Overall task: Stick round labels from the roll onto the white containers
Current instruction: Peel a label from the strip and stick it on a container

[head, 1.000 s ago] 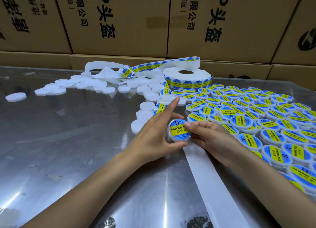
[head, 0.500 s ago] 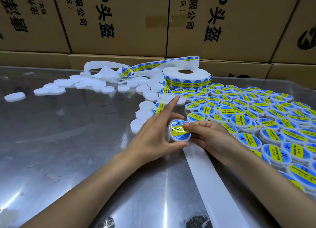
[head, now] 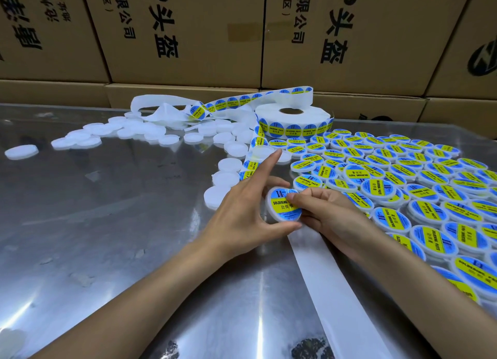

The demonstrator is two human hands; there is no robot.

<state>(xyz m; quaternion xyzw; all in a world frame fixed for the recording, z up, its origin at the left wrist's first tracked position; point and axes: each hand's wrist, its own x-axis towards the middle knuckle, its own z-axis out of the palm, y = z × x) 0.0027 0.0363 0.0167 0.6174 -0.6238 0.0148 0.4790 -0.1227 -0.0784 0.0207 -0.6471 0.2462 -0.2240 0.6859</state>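
Note:
My left hand [head: 242, 213] holds a small round white container [head: 282, 205] tilted toward me, thumb under its rim, index finger stretched out past it. The container's face carries a blue and yellow round label. My right hand [head: 325, 210] grips the container from the right, its thumb pressing on the label. The label roll [head: 293, 121] lies flat at the back, its strip of labels [head: 251, 162] running toward my hands. Unlabelled white containers [head: 228, 165] lie to the left of the strip.
Several labelled containers [head: 403, 181] cover the right side of the shiny metal table [head: 107, 224]. Empty white backing strip [head: 330, 291] runs from under my hands toward the near edge. One stray white container [head: 21, 152] lies far left. Cardboard boxes [head: 188, 35] wall off the back.
My right thumb has slid across the label's face, pressing it down. The container stays in my left hand, turned slightly.

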